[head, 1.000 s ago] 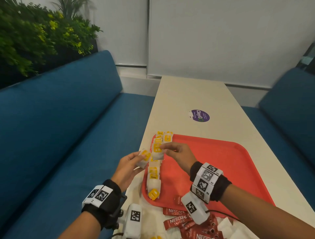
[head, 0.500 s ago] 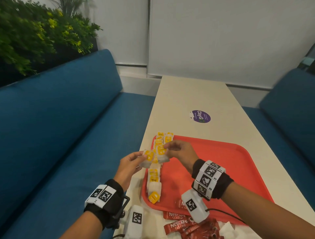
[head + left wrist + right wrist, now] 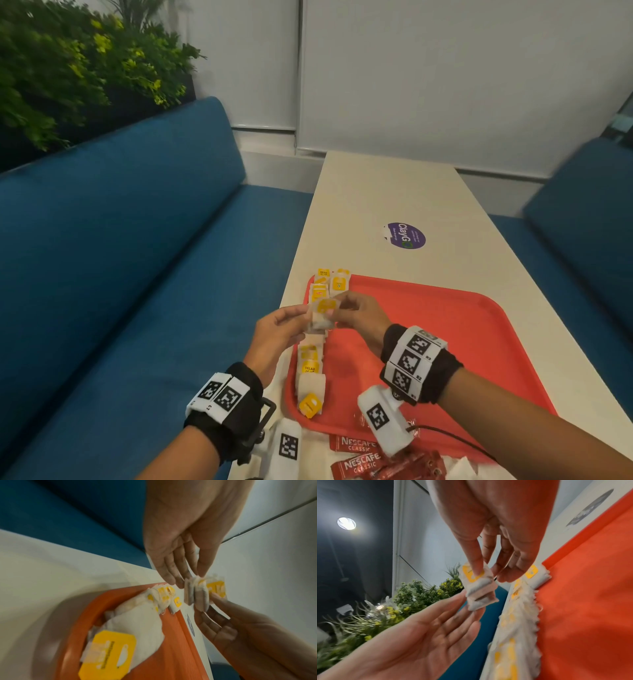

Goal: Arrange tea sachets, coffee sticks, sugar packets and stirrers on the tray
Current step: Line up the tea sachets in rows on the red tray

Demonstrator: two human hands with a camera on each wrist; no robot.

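Two small white tea sachets with yellow tags (image 3: 321, 315) are held together in the air above the left edge of the red tray (image 3: 445, 342). My left hand (image 3: 303, 317) pinches them from the left with thumb and straight fingers (image 3: 171, 574). From the right, my right hand (image 3: 337, 308) pinches them between thumb and fingertips (image 3: 476, 566). The sachets (image 3: 479, 588) sit side by side (image 3: 197, 595). A row of several tea sachets (image 3: 310, 363) lies along the tray's left side. Red Nescafe coffee sticks (image 3: 356, 445) lie on the table near me, off the tray.
The tray rests on a long cream table (image 3: 394, 192) with a purple round sticker (image 3: 406, 235) beyond it. Blue sofas stand on the left (image 3: 120, 257) and right (image 3: 589, 205). A green plant (image 3: 68, 68) is behind the left sofa. White packets (image 3: 462, 469) show at the bottom edge.
Each hand held its own sachet a little apart; now they have come together and the two sachets are pressed side by side between both hands.
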